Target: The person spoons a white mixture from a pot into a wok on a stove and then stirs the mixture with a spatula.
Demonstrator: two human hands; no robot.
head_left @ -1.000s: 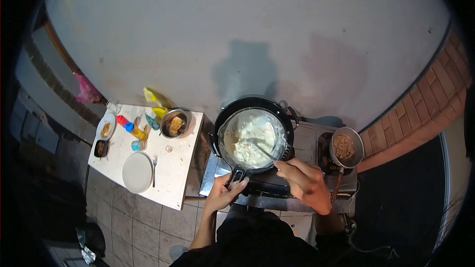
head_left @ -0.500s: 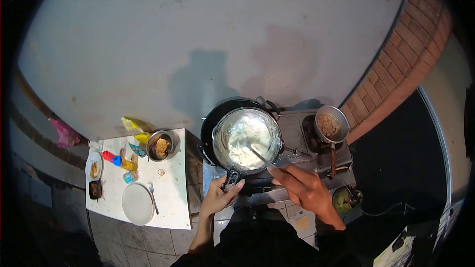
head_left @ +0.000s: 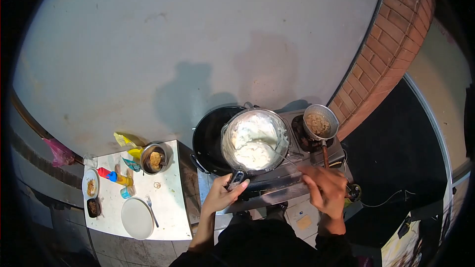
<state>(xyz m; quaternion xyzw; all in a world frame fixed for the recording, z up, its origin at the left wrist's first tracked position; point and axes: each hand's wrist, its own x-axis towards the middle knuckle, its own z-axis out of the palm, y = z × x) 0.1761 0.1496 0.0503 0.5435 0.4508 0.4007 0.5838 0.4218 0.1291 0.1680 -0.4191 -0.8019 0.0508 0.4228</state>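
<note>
My left hand (head_left: 222,194) is closed round the black handle of a metal pot (head_left: 225,149), which overlaps a large black wok (head_left: 208,138). Inside the pot is a thick, white, creamy mass (head_left: 255,154), its texture soft and lumpy. My right hand (head_left: 327,190) pinches the thin handle of a metal utensil, perhaps a spoon (head_left: 287,159). The utensil's far end is sunk in the white mass, so its shape is hidden. The wok's dark inside shows left of the pot.
On the stove's right burner stands a small pan (head_left: 335,117) with food in it and a brown handle. At the left, a white table (head_left: 170,212) bears a plate (head_left: 137,218), a fork (head_left: 152,211), sauce bottles (head_left: 118,178) and a metal bowl (head_left: 164,156). A wall rises behind.
The pot has shifted right relative to the wok, uncovering more of the wok's inside. My right hand has moved right and the utensil now leans out over the pot's right side.
</note>
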